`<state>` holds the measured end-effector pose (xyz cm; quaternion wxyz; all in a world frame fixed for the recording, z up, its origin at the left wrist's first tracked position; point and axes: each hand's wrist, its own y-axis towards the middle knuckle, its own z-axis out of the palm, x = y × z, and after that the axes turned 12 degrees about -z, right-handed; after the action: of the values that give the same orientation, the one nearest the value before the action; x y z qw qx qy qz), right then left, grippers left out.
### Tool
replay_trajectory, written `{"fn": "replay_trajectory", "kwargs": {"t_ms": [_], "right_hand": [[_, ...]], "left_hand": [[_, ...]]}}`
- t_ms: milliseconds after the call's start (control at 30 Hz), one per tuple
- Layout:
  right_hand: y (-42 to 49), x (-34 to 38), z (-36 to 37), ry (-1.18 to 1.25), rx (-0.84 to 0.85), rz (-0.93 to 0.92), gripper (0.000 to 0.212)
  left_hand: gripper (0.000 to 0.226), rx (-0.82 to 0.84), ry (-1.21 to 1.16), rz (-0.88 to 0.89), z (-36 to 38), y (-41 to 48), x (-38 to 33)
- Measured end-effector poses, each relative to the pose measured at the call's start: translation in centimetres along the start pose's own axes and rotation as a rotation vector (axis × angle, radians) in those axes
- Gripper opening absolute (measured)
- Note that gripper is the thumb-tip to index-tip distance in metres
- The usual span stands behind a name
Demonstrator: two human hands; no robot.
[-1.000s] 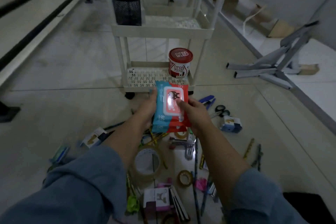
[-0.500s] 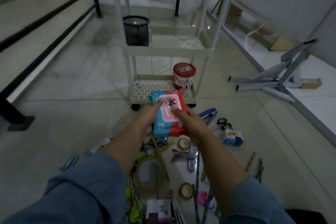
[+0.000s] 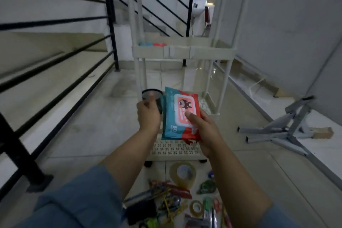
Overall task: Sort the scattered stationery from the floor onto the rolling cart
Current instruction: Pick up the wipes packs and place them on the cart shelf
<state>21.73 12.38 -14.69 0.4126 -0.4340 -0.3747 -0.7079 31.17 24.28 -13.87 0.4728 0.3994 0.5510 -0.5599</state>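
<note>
Right hand [image 3: 205,131] gripping wipes pack [image 3: 178,114], left hand [image 3: 149,114] beside, cart [image 3: 185,52] behind

I see the rolling cart [image 3: 183,52] ahead. The pack of wipes [image 3: 180,114] is in front of it, with the right hand [image 3: 205,131] holding its right side. The left hand [image 3: 149,114] is just left of the pack; I can't tell if they touch. A cup [image 3: 150,92] is behind that hand. A tape roll [image 3: 183,174] lies on the floor [image 3: 92,126] before the cart. A railing [image 3: 111,24] is left, a metal stand [image 3: 288,129] right.
</note>
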Motion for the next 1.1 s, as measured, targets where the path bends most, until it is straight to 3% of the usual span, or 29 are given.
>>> {"fn": "replay_trajectory", "kwargs": {"t_ms": [100,300,467,633,933,1100], "right_hand": [[-0.2,3.9,0.8,-0.001,-0.006,0.015,0.031],[-0.4,10.1,4.2,-0.024,-0.026,-0.053,0.031],[1.4,14.1,8.1,-0.013,-0.086,-0.124,0.035],[4.7,16.2,10.5,-0.082,-0.195,-0.108,0.034],[12.1,17.7,11.1,-0.242,-0.257,-0.086,0.035],[16.5,17.2,11.2,-0.334,-0.238,-0.104,0.033]], "left_hand": [[0.044,-0.162,0.017,0.181,-0.8,-0.5,-4.2],[0.054,-0.059,0.18,0.495,-2.6,-0.2,-12.0],[0.056,0.141,0.323,0.419,-4.1,0.5,-16.5],[0.053,0.227,0.513,0.374,-5.5,1.7,-19.1],[0.065,0.189,0.451,0.301,-3.9,3.8,-19.6],[0.046,0.055,0.455,0.328,-2.6,5.1,-18.9]]}}
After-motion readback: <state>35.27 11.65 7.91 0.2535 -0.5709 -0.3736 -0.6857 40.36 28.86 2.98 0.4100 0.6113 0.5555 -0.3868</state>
